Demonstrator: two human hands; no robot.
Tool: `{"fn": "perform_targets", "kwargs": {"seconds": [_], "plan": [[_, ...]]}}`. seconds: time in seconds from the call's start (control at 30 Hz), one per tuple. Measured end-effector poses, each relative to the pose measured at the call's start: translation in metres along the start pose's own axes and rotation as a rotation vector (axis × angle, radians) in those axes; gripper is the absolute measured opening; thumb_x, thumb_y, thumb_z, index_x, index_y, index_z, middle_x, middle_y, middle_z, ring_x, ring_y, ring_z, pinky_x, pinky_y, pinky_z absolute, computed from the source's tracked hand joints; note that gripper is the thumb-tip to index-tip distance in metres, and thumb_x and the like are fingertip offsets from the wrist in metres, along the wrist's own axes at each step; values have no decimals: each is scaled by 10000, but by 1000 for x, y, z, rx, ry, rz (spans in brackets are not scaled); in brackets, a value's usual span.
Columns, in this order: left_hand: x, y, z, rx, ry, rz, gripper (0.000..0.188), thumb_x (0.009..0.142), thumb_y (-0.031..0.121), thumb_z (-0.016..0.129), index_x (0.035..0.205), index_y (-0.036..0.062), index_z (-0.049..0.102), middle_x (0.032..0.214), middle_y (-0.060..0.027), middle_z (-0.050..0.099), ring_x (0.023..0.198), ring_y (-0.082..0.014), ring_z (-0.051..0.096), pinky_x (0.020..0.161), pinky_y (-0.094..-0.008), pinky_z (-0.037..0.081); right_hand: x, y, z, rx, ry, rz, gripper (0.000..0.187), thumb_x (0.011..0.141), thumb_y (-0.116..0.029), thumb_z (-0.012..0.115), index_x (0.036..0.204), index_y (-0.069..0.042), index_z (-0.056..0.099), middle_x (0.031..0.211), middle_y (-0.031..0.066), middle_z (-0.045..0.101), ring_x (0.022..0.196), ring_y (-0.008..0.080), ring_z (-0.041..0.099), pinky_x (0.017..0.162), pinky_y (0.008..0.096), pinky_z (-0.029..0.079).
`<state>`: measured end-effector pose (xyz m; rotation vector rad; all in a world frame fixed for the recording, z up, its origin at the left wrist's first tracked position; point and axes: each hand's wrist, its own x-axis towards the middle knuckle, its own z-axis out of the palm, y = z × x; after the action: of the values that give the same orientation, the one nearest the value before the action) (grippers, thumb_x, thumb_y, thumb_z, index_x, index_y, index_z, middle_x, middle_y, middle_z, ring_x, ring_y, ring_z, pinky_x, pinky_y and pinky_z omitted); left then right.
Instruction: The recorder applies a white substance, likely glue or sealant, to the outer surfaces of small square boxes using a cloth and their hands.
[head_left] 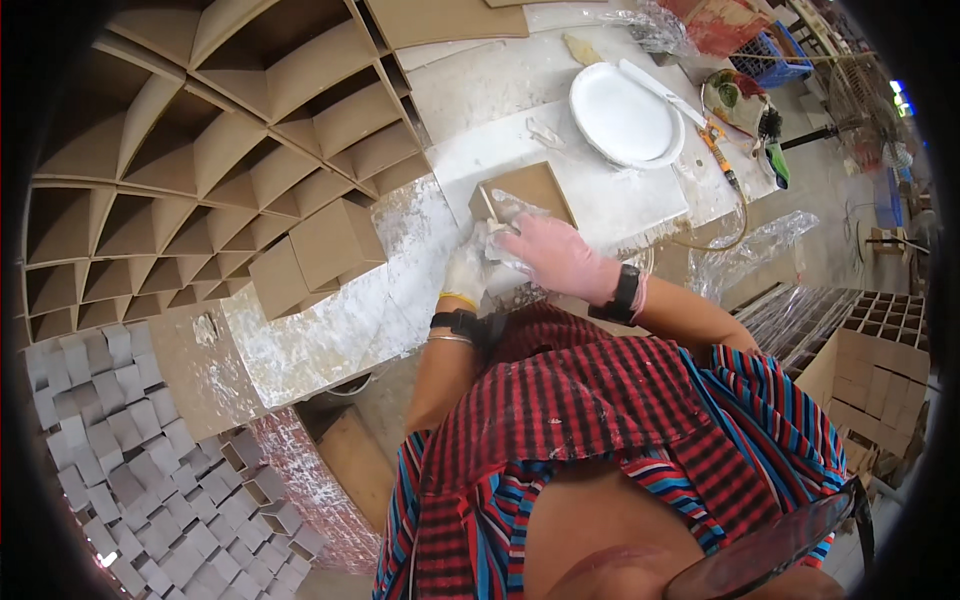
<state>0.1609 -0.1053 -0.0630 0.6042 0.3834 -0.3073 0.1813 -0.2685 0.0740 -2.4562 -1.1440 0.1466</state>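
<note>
Both my hands meet over the front edge of the worktable, beside a small brown cardboard box (pixel 540 192). My right hand (pixel 562 262), in a pink glove, is closed round a crumpled piece of clear plastic (pixel 512 208) that lies against the box's near side. Close against it is my left hand (pixel 466 270) in a white glove. Its fingers are bent inward at the box's near left corner, and what they hold is hidden. A small pale tip shows between the two hands.
A round white tub (pixel 625 118) stands behind the box, an orange-handled tool (pixel 718 158) with a hose to its right. Tall brown cardboard compartments (pixel 290 90) rise at left, near two closed boxes (pixel 335 243). Many grey boxes (pixel 150 470) cover the lower left. Clear plastic (pixel 755 250) hangs at right.
</note>
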Motion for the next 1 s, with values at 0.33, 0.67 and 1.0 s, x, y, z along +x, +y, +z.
{"fn": "perform_targets", "kwargs": {"seconds": [0.33,0.67,1.0], "plan": [[-5,5,13,-22,19,-22,478,932,216,579,1339,14,432,1290,-108,513,1193,-284,489,1040,-453,401,83,50,-29,-27,-96,46,320,822,-143,589,1139,-114,556,970,151,552,949,338,575,825,423,478],[1,-1,4,186,5,19,616,925,329,596,1399,18,355,1345,-119,461,1204,-258,487,956,-441,459,57,91,-36,21,-74,267,331,842,-116,564,1172,-110,546,1027,182,549,995,372,561,870,436,457],[-4,2,11,84,-5,9,580,936,321,549,1383,16,340,1357,-162,444,1228,-341,465,1024,-508,420,2,96,-5,266,360,405,393,863,-145,582,1215,-18,462,1132,241,537,1045,407,544,912,429,440]]}}
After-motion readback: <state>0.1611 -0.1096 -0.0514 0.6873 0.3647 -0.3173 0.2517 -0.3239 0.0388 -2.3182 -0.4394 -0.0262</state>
